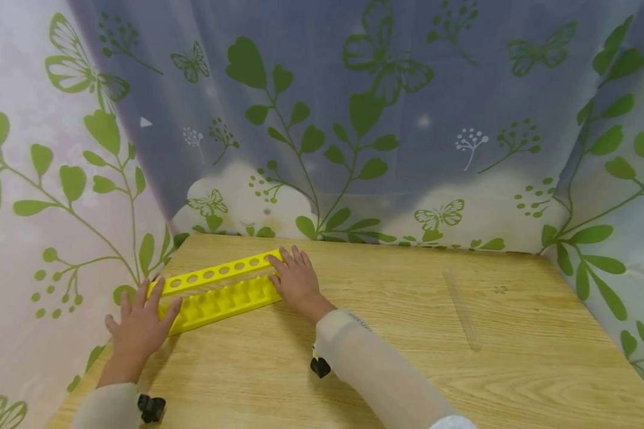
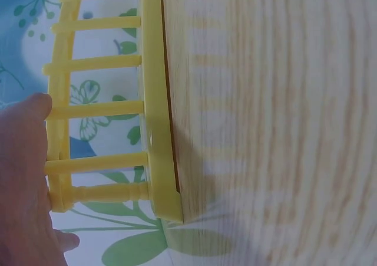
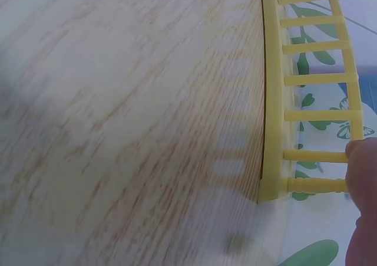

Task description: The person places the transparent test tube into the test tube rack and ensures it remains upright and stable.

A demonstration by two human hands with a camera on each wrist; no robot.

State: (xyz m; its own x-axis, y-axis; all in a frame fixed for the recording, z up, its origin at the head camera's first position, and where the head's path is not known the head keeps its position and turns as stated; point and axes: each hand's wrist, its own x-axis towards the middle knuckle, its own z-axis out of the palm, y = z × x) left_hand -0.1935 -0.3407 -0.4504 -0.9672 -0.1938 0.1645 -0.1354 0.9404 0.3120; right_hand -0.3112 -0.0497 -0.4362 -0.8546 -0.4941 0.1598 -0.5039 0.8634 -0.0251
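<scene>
Spread fingers make up the left grip (image 1: 142, 325), laid on the rack's left end with the thumb apart from the rest; the right grip (image 1: 299, 283), also spread, touches the other end. The yellow rack (image 1: 220, 308) sits on the left part of the counter (image 1: 402, 292), slanting so its right end lies farther back. The step seems to be steadying or setting the rack; it would go best with even pressure at both ends, base flat, and fingertips clear of the holes in its top tier (image 1: 216, 271). Its left end is near the counter's left edge, with printed cloth (image 1: 322, 137) beyond the back edge, so any shift is safer rightward, where the wide bare surface holds only a clear strip (image 1: 461, 310).
</scene>
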